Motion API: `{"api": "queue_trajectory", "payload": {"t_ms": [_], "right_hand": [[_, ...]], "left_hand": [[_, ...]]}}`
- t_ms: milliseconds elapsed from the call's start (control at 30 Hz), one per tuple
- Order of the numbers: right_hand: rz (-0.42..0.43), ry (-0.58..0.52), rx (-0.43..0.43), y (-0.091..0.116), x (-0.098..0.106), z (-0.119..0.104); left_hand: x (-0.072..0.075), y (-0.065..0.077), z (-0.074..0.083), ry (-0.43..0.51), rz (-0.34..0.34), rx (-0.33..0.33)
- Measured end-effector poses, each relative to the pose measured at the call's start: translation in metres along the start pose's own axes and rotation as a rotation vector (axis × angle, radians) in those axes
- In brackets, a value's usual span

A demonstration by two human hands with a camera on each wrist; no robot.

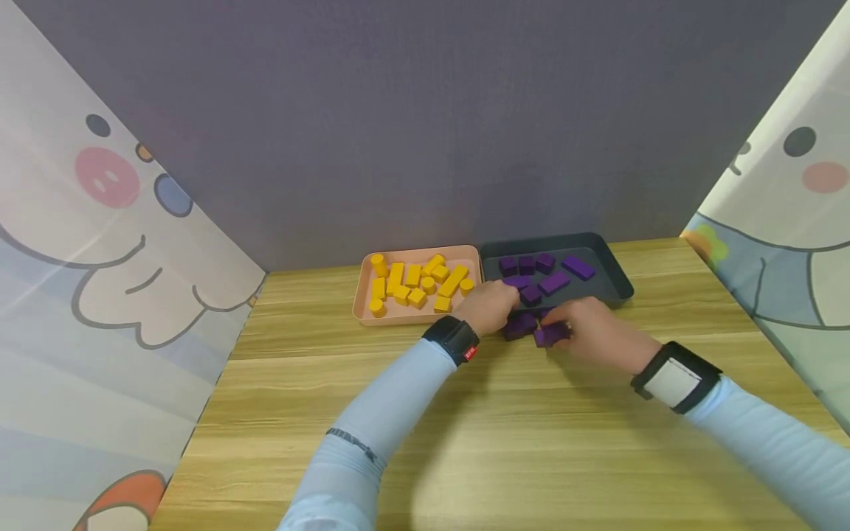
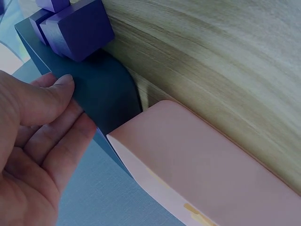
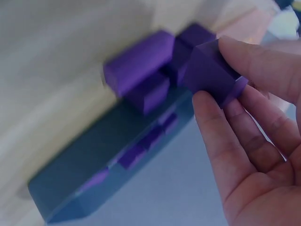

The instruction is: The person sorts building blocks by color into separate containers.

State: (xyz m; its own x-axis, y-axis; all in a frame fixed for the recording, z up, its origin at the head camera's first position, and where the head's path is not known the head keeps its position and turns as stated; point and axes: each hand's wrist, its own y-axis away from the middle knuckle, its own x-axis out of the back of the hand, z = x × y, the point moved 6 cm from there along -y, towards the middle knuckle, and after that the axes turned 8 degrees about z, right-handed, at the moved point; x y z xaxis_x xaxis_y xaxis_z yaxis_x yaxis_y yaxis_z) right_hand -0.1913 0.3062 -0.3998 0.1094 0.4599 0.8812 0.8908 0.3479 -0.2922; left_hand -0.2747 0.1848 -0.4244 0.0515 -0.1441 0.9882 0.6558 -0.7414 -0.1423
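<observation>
In the head view my left hand (image 1: 490,306) is at the front left corner of the dark tray (image 1: 600,274). The left wrist view shows its thumb (image 2: 65,84) and curled fingers pinching that tray's rim. My right hand (image 1: 587,332) is bent over the tray's front edge. Between its thumb and fingertips it holds a purple block (image 3: 207,73), seen best in the right wrist view. Close by, outside the tray's front wall, stand several more purple blocks (image 1: 520,326), among them a long one (image 3: 141,61). Other purple blocks (image 1: 553,282) lie inside the tray.
Touching the dark tray on its left is a pink tray (image 1: 359,302) with several yellow blocks (image 1: 395,278) and cylinders. Both trays stand on a wooden table (image 1: 505,442) against a grey panel (image 1: 425,133). Cartoon-printed curtains (image 1: 73,280) flank the table.
</observation>
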Motion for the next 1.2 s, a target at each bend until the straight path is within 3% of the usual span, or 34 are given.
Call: {"api": "queue_trajectory", "payload": {"t_ms": [233,367,700,867,1200], "right_hand": [[0.094,0.079,-0.102,-0.021,0.04,0.03],[0.127,0.108,-0.152,-0.029,0.049,0.056],[0.105,0.126,-0.256,-0.031,0.026,0.109],[0.088,0.113,-0.272,-0.037,0.017,0.119],[0.078,0.132,-0.299,-0.053,0.016,0.123]], "left_hand": [[0.002,-0.002,0.0,-0.01,-0.003,0.003],[0.001,-0.001,0.0,-0.017,-0.003,0.008],[-0.008,0.007,0.003,-0.016,0.007,0.004],[-0.01,0.01,0.005,-0.018,0.014,0.001],[0.0,0.006,0.003,-0.038,0.009,0.021]]}}
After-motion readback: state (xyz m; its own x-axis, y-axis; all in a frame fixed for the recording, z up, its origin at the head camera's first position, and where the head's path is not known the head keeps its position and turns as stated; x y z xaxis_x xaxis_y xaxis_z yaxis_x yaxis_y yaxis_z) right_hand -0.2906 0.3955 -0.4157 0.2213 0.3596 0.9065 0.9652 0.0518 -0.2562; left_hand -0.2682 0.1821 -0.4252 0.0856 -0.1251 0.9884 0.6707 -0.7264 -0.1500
